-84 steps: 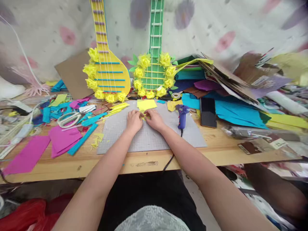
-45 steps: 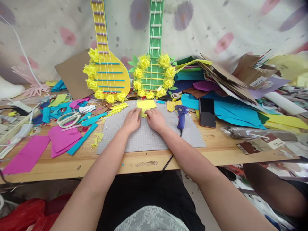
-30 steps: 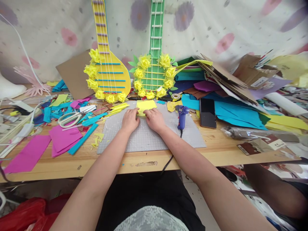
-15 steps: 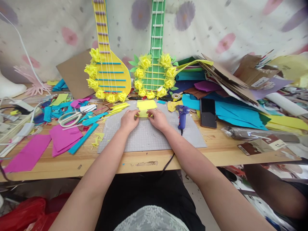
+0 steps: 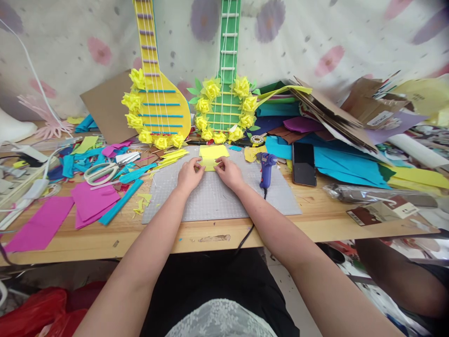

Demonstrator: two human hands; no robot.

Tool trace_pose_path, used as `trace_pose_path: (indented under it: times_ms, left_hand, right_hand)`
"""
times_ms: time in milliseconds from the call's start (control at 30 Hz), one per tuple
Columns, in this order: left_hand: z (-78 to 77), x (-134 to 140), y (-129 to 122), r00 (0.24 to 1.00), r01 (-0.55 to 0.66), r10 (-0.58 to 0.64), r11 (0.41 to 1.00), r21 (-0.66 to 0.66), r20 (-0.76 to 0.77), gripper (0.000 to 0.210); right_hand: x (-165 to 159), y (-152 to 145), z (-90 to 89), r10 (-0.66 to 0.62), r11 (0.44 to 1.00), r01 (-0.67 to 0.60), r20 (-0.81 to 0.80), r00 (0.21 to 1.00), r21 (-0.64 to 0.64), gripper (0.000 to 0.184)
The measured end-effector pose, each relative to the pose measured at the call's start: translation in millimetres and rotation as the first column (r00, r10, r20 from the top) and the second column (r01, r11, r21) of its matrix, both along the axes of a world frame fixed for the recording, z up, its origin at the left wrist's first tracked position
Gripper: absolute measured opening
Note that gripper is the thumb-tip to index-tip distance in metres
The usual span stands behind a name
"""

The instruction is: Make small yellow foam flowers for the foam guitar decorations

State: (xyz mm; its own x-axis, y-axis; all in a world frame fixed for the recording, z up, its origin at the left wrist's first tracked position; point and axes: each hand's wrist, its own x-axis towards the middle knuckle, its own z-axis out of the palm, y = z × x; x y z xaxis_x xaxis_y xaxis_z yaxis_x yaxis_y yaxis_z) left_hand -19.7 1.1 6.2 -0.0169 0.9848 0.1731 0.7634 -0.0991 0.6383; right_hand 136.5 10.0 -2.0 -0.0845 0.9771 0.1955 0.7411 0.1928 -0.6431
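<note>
Between my two hands is a small piece of yellow paper (image 5: 209, 165) on the grey cutting mat (image 5: 217, 206). My left hand (image 5: 190, 176) pinches its left edge between thumb and fingers. On the right edge, my right hand (image 5: 229, 173) pinches it the same way. A brighter yellow sheet (image 5: 214, 150) lies just beyond it, at the mat's far side. To the right of my right hand, a blue glue gun (image 5: 266, 171) rests on the mat with its cord running towards me.
Behind the mat stand a yellow paper guitar (image 5: 164, 105) and a green one (image 5: 226, 112), both trimmed with yellow flowers. White-handled scissors (image 5: 101, 173), magenta paper (image 5: 94, 203) and blue scraps lie left. On the right are a phone (image 5: 304, 164), blue paper (image 5: 347, 166) and stacked cardboard (image 5: 329, 112).
My fingers have shifted slightly at the yellow paper, the left hand a little to the right. Both hands stay at its edges. The other things have not moved.
</note>
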Motion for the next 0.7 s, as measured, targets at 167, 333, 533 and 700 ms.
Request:
trace_pose_path:
  times_ms: [167,333,533,700]
  left_hand:
    - [-1.1,4.2,0.1,0.997,-0.072,0.072,0.997,-0.010,0.002,0.031]
    - [1.7,8.2,-4.4,0.991,-0.081,0.087,0.995,0.058,-0.102,0.035]
    - [3.8,8.7,-6.9,0.987,-0.078,0.088,0.994,0.074,-0.137,0.036]
    - [2.1,8.8,-5.9,0.983,-0.081,0.091,0.994,0.068,-0.159,0.036]
  right_hand:
    - [-5.0,-1.6,0.4,-0.036,0.999,0.035,0.039,0.999,0.018,0.023]
    - [-7.4,-2.6,-0.1,-0.057,0.998,0.054,0.101,0.993,0.038,0.022]
    - [-7.4,-4.0,0.3,-0.048,0.996,0.041,0.086,0.995,0.079,0.022]
    - [-8.4,-3.9,-0.7,-0.053,0.996,0.042,0.140,0.989,0.085,0.021]
